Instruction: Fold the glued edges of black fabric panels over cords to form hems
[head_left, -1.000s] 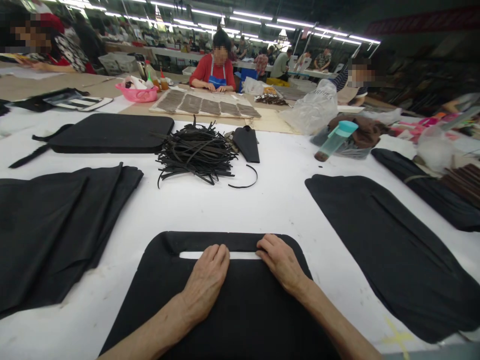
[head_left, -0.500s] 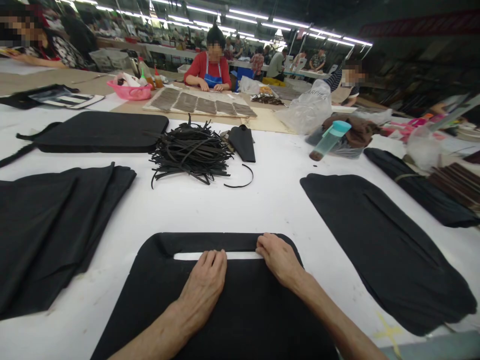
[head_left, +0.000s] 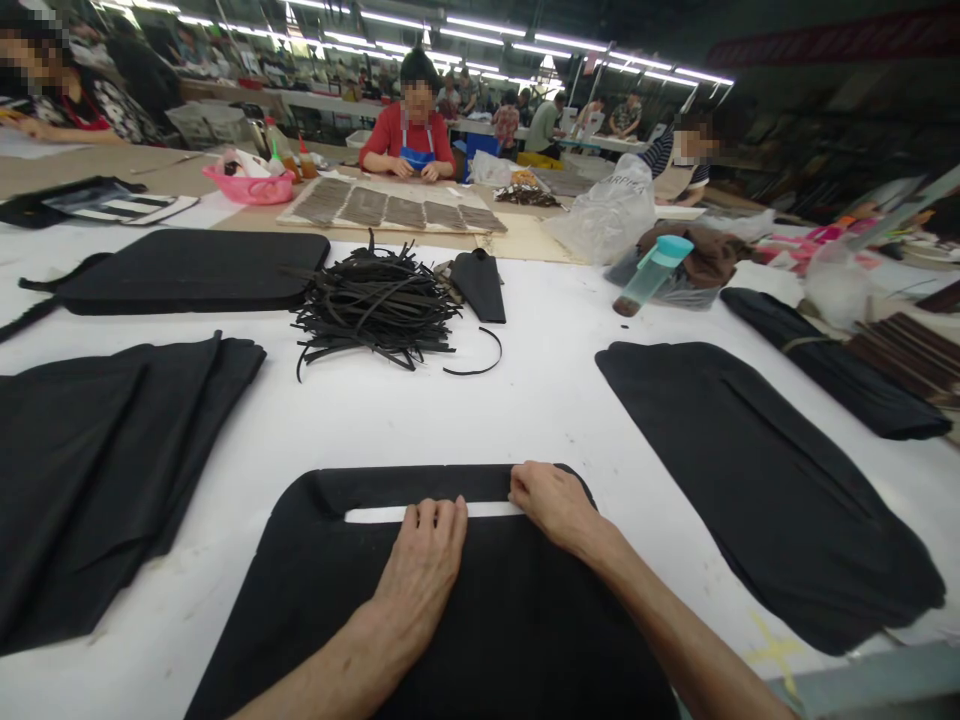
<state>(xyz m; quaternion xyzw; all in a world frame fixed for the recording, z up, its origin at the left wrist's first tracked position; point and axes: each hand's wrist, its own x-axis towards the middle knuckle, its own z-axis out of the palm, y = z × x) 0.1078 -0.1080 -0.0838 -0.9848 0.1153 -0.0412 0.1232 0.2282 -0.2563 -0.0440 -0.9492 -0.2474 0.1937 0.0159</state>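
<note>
A black fabric panel (head_left: pixel 480 620) with a long narrow slot (head_left: pixel 375 514) near its top edge lies on the white table (head_left: pixel 540 400) right in front of me. My left hand (head_left: pixel 424 570) lies flat on the panel, fingers stretched out, fingertips at the slot's lower edge. My right hand (head_left: pixel 551 503) rests at the right end of the slot, fingers curled and pressing on the strip of fabric above the slot. Neither hand lifts anything.
A heap of black straps (head_left: pixel 375 305) lies ahead, with one loose strap (head_left: pixel 480 362) beside it. Folded black fabric (head_left: pixel 97 460) lies left, another slotted panel (head_left: pixel 757 470) right, a black pad (head_left: pixel 191 268) far left. A teal-capped bottle (head_left: pixel 649 272) and plastic bag (head_left: pixel 607 215) stand beyond. Other people work at far tables.
My left hand has slid slightly right and forward to the slot's edge. The right hand stays at the slot's right end. The view has shifted a little.
</note>
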